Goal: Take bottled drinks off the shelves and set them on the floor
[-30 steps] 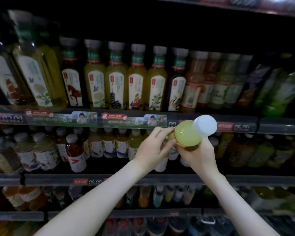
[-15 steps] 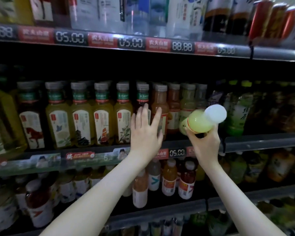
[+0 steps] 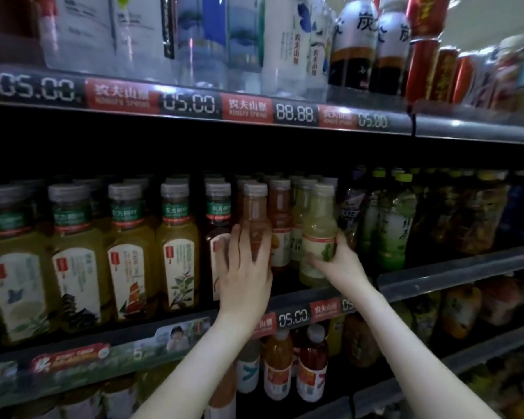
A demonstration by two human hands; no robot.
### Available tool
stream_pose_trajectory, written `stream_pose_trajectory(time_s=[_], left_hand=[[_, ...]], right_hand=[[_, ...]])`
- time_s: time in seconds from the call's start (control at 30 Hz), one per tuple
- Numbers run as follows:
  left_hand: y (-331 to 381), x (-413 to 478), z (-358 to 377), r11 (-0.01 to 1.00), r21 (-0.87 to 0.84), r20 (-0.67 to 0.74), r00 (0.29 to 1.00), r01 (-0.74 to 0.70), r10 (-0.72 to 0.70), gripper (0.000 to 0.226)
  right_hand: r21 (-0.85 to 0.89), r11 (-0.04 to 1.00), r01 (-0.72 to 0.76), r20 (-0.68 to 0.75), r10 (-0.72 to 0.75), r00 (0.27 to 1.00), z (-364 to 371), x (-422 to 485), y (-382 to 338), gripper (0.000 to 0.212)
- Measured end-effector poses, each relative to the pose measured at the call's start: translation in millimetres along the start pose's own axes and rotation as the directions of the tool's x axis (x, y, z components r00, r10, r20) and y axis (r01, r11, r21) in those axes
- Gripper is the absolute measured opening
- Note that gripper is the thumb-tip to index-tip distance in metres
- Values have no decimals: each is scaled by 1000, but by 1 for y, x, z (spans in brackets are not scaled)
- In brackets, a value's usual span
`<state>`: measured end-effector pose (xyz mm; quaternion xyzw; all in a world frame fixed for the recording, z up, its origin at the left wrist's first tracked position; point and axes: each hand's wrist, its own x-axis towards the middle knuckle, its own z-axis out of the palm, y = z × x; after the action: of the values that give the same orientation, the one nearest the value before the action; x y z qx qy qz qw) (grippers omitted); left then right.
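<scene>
Dim shop aisle, dark shelving stacked with drinks top to bottom. On the middle shelf (image 3: 466, 269) the pale yellow-green bottle (image 3: 317, 228) stands upright at the front edge, grey cap up. The right hand (image 3: 341, 263) grips it low, fingers (image 3: 313, 263) curled under the label and thumb on the far side. Whether its base sits on the shelf is hard to tell. Just beside it, the left hand (image 3: 245, 276) reaches up from below and holds the orange-brown bottle (image 3: 255, 207). The thumb is on its left, the fingers are laid across the front, and the neck rises between them. Both forearms are bare, angling in from the bottom.

Left of that runs a row of yellow tea bottles (image 3: 127, 252), green collars reading 东方树叶. The top shelf's price rail (image 3: 194, 104) shows 05.00, 05.00 and 88.88 between red tags marked 农夫山泉 NONGFU SPRING. Above it are dark bottles (image 3: 348, 46) printed 炭, and red cans (image 3: 421, 65). Below are small juice bottles (image 3: 279, 367).
</scene>
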<state>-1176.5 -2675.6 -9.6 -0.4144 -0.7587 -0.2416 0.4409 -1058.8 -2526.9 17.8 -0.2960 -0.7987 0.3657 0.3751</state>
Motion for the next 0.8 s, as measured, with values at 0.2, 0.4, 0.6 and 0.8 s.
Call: stream_pose_trajectory(time_s=[0.2,0.4,0.6,0.8], left_hand=[[6,-2,2,1000,4,41,999,30,-31,83],[28,-33,-10,997,-48,36,998,62,-60,67],[79,-118,-2,983,-183,108,994,28,-8,56],[140,-281,28,976,-197,633,773,95,53,41]], right_hand=[[-104,994,-29,75,37,997,8,-7,11,84],[-190,966,175,12,-176,984,2,-19,35,79],[-115,830,546,44,-545,837,-14,-85,113,69],[-55,973,224,446,-177,877,-10,-194,265,51]])
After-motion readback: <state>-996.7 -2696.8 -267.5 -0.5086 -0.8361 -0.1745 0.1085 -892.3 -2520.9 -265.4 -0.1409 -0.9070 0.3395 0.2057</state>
